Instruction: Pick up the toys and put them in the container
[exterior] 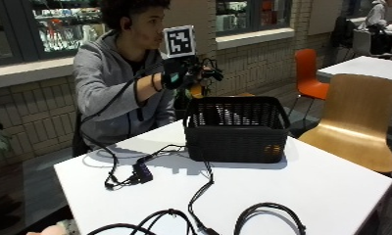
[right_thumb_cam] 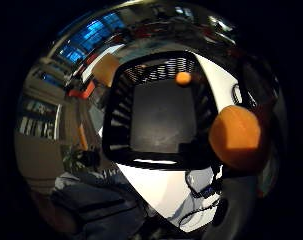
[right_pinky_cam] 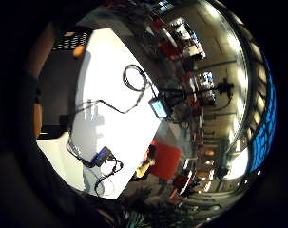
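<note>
My gloved right hand (exterior: 178,73) is raised above the back left corner of the black slatted basket (exterior: 236,128), which stands on the white table (exterior: 300,191). Its fingers curl round a round orange toy (right_thumb_cam: 236,137), which sits close to the palm in the thumb side view and shows just under the hand as an orange toy (exterior: 196,91). A second small orange toy (right_thumb_cam: 183,78) lies inside the basket (right_thumb_cam: 161,115) by its wall, and shows through the slats as an orange toy (exterior: 269,149). The little finger side view catches the basket (right_pinky_cam: 62,80) and that toy (right_pinky_cam: 78,50).
Black cables (exterior: 202,191) and a small black device (exterior: 142,174) lie on the table in front of the basket. A wooden chair (exterior: 355,117) stands at the table's right side, an orange chair (exterior: 308,73) behind it.
</note>
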